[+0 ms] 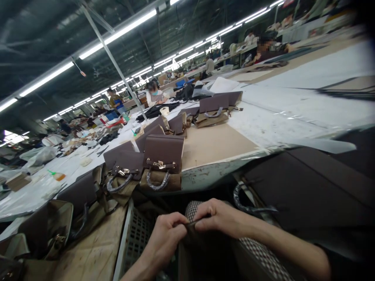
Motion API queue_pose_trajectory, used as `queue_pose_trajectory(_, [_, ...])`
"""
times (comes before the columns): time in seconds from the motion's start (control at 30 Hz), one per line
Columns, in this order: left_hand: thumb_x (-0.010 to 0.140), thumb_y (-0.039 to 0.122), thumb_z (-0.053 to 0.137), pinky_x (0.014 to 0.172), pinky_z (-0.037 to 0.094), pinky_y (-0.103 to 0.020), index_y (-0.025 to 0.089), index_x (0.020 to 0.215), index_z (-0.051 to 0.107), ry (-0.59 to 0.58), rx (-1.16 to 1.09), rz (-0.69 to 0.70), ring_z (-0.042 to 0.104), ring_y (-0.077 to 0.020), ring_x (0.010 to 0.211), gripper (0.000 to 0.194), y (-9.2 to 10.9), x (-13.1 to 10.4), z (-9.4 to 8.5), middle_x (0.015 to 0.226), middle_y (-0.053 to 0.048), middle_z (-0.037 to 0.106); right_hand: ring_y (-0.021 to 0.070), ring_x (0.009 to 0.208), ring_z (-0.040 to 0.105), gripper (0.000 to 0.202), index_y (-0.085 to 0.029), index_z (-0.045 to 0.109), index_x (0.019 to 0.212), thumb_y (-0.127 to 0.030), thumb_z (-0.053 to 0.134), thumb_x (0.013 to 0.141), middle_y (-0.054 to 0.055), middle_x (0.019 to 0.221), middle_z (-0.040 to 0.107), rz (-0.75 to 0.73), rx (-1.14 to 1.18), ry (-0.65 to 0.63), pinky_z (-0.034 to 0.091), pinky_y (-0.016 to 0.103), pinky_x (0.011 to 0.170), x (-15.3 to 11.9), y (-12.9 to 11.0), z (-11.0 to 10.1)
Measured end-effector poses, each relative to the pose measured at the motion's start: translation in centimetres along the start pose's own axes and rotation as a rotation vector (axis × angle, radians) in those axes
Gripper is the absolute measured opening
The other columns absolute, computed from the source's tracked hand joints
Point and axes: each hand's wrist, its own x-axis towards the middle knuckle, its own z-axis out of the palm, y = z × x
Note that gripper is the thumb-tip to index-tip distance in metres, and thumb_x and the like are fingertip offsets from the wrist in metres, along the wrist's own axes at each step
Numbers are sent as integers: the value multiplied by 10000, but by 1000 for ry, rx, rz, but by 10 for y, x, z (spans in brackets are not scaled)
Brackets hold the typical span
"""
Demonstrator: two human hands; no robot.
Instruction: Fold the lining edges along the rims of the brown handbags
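Note:
My left hand [165, 238] pinches the top edge of a dark brown handbag [211, 253] on my lap. Close beside it, my right hand [221, 217] grips the same edge between thumb and fingers. The bag's opening faces up towards me, and its inside is too dark to make out. Black-and-white checked cloth [262, 255] shows around the bag. To the right lies a large dark brown bag [310, 183] with a plastic-wrapped handle [249, 205], partly cut off by the frame.
A plastic crate [136, 234] stands left of my lap, beside a wooden board [96, 238]. Several brown handbags [164, 152] with wrapped handles line the table's edge. A glue bottle [58, 176] lies on the white table cover [38, 195]. Other people [154, 95] sit further back.

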Motion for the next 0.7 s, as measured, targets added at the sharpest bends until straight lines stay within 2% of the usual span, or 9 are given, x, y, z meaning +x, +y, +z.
queue_pose_trajectory(0.2, [683,152,544,631,354,-251,137,783,697,-128,-181,-78,488,-134,678,183,-6,6,-3,680,3,610,163,746,560,263,-165,763,924,-369,687,777,-3,789,672,4,142,-111,421,270,702,2,18,-5])
queue_pose_trajectory(0.3, [707,158,553,608,325,-248,132,813,673,-182,-210,-82,450,-112,637,162,-9,8,-6,664,16,575,161,778,571,238,-170,752,940,-337,672,790,-4,823,673,-16,90,-117,427,263,717,0,14,-9])
queue_pose_trajectory(0.43, [729,173,562,606,316,-248,123,818,654,-193,-209,-60,437,-106,629,138,-10,7,-8,660,16,559,164,792,592,291,-201,727,1001,-335,727,743,-17,851,680,-11,-40,-125,425,246,679,-1,3,-9])
queue_pose_trajectory(0.6, [738,186,575,615,315,-250,119,834,655,-184,-191,-59,437,-110,645,142,-14,6,-10,682,11,558,163,731,599,361,-225,715,905,-519,751,698,-35,763,674,52,-268,-30,379,249,596,6,-12,1])
queue_pose_trajectory(0.7, [767,198,573,586,265,-253,127,838,654,-175,-157,-36,374,-98,619,129,-19,5,-12,650,34,493,158,697,596,337,-226,710,832,-541,722,713,-37,712,669,70,-368,32,345,250,561,10,-20,7])
